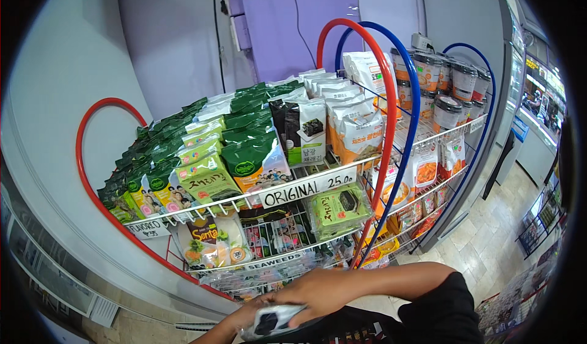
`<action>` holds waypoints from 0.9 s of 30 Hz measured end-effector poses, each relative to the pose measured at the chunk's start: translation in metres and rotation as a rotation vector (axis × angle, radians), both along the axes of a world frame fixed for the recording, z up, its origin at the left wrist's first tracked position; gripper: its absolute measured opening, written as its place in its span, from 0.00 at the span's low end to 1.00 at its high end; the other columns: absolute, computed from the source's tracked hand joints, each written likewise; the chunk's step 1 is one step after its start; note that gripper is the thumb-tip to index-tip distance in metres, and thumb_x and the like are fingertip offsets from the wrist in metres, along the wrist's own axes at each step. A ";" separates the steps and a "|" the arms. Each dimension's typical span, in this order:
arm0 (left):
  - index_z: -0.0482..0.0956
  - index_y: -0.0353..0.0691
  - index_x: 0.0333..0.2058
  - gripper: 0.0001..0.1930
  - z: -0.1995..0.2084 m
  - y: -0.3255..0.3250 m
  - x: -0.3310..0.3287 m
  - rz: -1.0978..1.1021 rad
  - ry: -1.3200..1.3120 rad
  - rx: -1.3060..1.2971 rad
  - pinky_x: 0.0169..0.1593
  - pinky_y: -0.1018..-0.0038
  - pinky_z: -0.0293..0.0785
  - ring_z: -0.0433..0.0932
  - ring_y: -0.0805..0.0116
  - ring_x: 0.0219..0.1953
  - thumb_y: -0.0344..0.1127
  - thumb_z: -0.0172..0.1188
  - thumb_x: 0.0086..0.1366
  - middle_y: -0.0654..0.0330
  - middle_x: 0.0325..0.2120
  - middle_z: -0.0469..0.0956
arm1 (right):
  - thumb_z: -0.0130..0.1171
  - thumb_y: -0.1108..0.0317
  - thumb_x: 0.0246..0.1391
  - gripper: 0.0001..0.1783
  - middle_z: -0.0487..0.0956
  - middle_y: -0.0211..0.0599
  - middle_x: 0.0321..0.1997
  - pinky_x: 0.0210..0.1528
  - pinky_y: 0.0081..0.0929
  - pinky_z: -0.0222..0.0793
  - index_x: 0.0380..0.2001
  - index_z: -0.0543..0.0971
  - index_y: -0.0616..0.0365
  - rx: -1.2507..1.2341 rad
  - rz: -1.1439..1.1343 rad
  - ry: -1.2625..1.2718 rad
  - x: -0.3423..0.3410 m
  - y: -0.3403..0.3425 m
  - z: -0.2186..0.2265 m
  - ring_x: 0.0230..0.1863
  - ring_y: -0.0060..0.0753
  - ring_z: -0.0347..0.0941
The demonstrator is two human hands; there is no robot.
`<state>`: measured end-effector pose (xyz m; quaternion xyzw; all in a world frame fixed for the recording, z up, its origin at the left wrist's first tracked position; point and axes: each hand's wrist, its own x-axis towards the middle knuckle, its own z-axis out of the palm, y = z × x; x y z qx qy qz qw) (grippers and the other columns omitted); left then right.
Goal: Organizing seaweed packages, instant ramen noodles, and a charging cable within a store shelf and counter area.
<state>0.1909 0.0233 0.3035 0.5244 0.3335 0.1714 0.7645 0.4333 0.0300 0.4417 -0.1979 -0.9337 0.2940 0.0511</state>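
Low in the view, close to my body, a small white packet with a black patch (280, 321), like a seaweed snack pack, lies between my hands. My right hand (315, 290) reaches across from the right and has its fingers bent over the packet. Against the packet's left end is my left hand (249, 312), its fingers mostly hidden behind my right hand. In front of them stands a wire rack with a white shelf edge (226, 208). Its top shelf carries rows of green seaweed packs (254, 160), a black and white seaweed pack (312, 133) and orange and white pouches (358, 137).
A red tube frame (81, 145) and a blue one (416, 108) curve up around the racks. Lidded cups (428, 69) are stacked on the right rack. Clear-wrapped green packs (339, 209) sit on the lower shelf. Tiled floor (480, 237) stretches to the right.
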 end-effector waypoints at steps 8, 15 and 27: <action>0.69 0.38 0.37 0.04 -0.007 0.001 -0.004 -0.256 0.107 0.241 0.54 0.69 0.63 0.68 0.68 0.52 0.31 0.48 0.68 0.54 0.51 0.71 | 0.62 0.57 0.44 0.24 0.76 0.46 0.33 0.40 0.37 0.69 0.41 0.74 0.62 0.799 -0.813 0.201 0.100 0.039 0.170 0.36 0.49 0.74; 0.58 0.45 0.60 0.28 0.005 0.005 0.012 -0.355 0.052 0.315 0.57 0.64 0.62 0.66 0.61 0.56 0.42 0.56 0.64 0.51 0.50 0.68 | 0.55 0.58 0.45 0.27 0.74 0.50 0.41 0.49 0.39 0.66 0.50 0.72 0.58 0.786 -0.948 -0.264 0.092 0.091 0.218 0.45 0.48 0.72; 0.72 0.39 0.31 0.07 0.003 -0.002 0.015 -0.322 0.048 0.548 0.55 0.72 0.58 0.66 0.68 0.51 0.32 0.62 0.58 0.59 0.42 0.70 | 0.58 0.60 0.45 0.25 0.76 0.44 0.45 0.55 0.41 0.59 0.49 0.73 0.55 1.010 -0.827 -0.465 0.060 0.143 0.163 0.52 0.42 0.67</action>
